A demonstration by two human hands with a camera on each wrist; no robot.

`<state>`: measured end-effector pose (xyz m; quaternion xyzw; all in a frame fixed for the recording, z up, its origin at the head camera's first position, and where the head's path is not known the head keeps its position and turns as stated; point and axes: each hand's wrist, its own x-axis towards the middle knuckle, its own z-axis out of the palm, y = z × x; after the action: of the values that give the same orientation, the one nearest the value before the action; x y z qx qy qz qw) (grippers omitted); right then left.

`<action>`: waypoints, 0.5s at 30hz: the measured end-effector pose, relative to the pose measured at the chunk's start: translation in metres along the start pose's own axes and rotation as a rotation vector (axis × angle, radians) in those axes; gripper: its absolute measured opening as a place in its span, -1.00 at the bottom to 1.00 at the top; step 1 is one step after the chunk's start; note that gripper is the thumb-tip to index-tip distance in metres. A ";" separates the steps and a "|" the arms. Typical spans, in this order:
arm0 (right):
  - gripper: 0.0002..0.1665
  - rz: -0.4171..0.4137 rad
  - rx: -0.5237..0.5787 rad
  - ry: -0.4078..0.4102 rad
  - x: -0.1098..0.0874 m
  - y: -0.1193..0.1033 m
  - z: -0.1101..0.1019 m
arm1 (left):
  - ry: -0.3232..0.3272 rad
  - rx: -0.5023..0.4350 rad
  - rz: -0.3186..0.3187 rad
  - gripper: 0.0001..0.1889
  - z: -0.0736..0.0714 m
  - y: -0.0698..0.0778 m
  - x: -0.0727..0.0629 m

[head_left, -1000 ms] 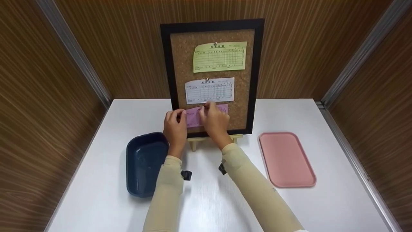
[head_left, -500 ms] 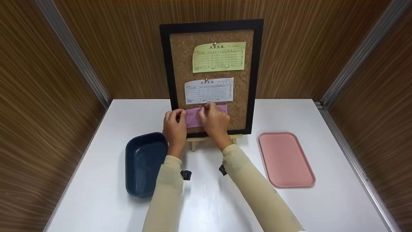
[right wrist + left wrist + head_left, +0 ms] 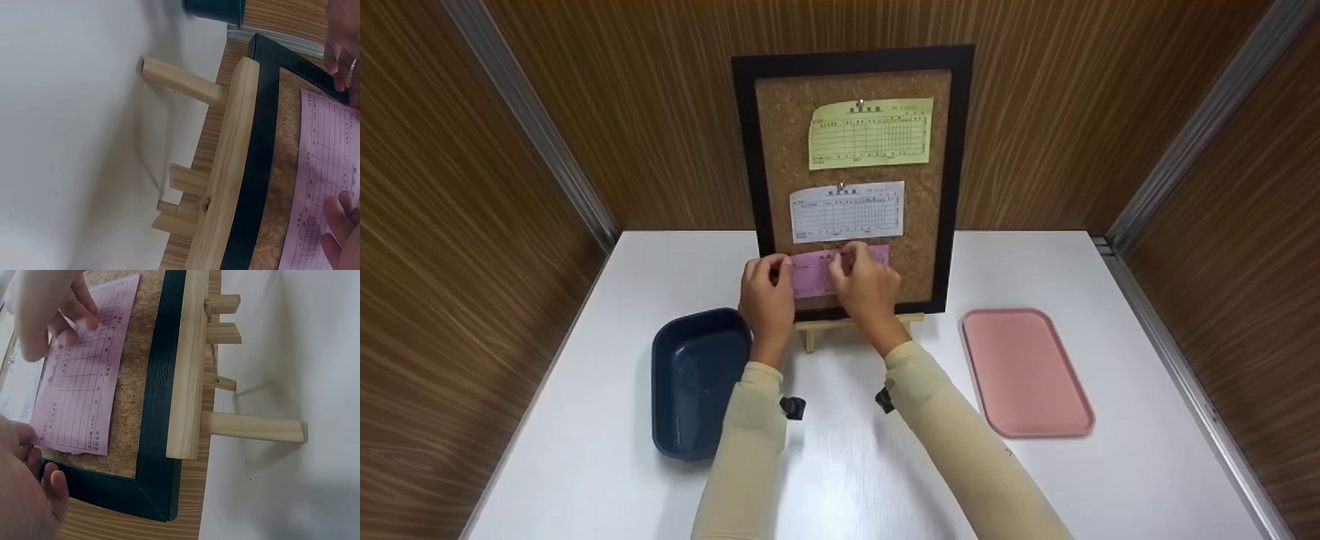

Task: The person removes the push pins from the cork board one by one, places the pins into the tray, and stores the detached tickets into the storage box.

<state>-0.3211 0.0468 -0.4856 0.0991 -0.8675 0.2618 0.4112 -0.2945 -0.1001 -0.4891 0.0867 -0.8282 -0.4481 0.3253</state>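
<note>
Left fingers [image 3: 23,433] hold a pink form [image 3: 83,396] printed in Chinese.

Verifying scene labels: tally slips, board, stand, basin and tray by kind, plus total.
Slips (yellow-green slip, white slip, pink slip): 3
Framed corkboard: 1
Wooden stand: 1
Dark blue basin: 1
Pink tray: 1
Total: 7

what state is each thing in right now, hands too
green slip, fastened near top
white slip, fastened near top
pink slip, against corkboard, left edge held
corkboard, propped on easel
blue bin, upright, open
pink tray, lying flat
left hand, holding pink slip
right hand, fingers bent, grip unclear
</note>
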 end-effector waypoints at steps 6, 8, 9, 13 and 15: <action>-0.86 0.011 0.012 0.000 -0.003 0.005 -0.008 | 0.006 -0.013 0.002 -0.77 -0.001 -0.002 -0.001; -0.87 0.002 0.011 0.010 -0.004 0.007 -0.011 | 0.006 -0.021 0.002 -0.77 -0.002 -0.001 -0.001; -0.87 -0.001 0.012 0.014 -0.004 0.009 -0.013 | 0.006 -0.023 0.003 -0.77 -0.002 -0.001 -0.002; -0.88 -0.014 0.007 0.031 -0.005 0.013 -0.020 | 0.003 -0.044 0.012 -0.77 -0.004 0.001 -0.003; -0.87 -0.018 0.005 0.039 -0.005 0.015 -0.025 | 0.003 -0.051 0.018 -0.77 -0.005 0.002 -0.003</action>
<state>-0.3073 0.0725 -0.4823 0.1030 -0.8577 0.2620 0.4301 -0.2885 -0.1005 -0.4868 0.0714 -0.8169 -0.4659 0.3325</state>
